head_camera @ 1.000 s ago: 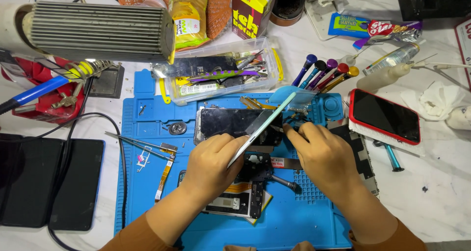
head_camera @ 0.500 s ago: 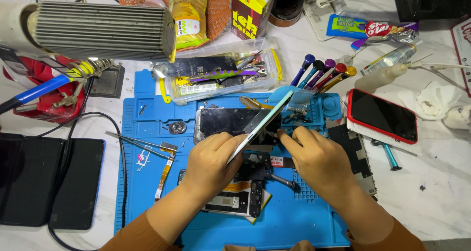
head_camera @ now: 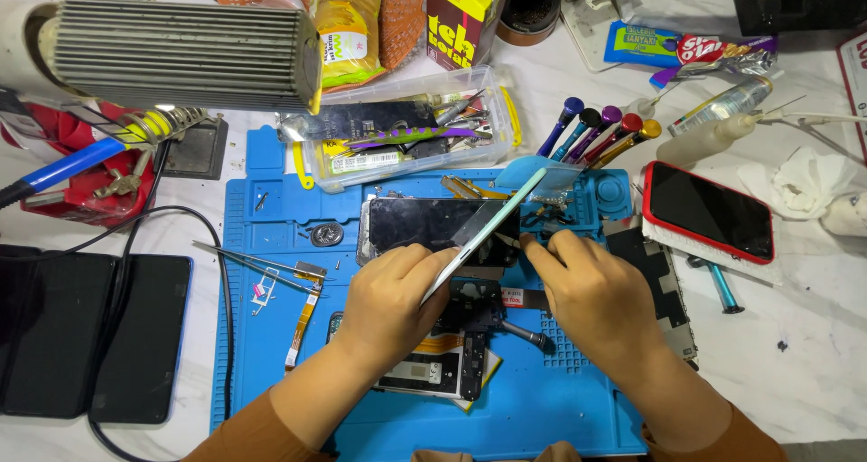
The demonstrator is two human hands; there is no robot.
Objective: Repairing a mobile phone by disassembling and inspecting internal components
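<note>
My left hand (head_camera: 390, 299) grips the lower end of a thin pale phone panel (head_camera: 492, 227), held on edge and tilted up toward the right over the blue work mat (head_camera: 271, 227). My right hand (head_camera: 591, 295) rests just right of the panel, fingertips pinched near its edge around a small dark tool tip; what it holds is mostly hidden. Under the hands lies an opened phone body (head_camera: 442, 354) with dark parts showing. A dark phone screen (head_camera: 424, 223) lies flat behind the panel.
Tweezers (head_camera: 253, 263) and a flex cable (head_camera: 302, 322) lie on the mat's left. A clear parts box (head_camera: 406, 132), coloured screwdrivers (head_camera: 596, 132), a red-cased phone (head_camera: 709, 211), a soldering iron (head_camera: 63, 168), a ribbed grey cylinder (head_camera: 181, 56) and black devices (head_camera: 86, 336) surround the mat.
None beyond a slight shift of both hands; the panel stays tilted in the left hand.
</note>
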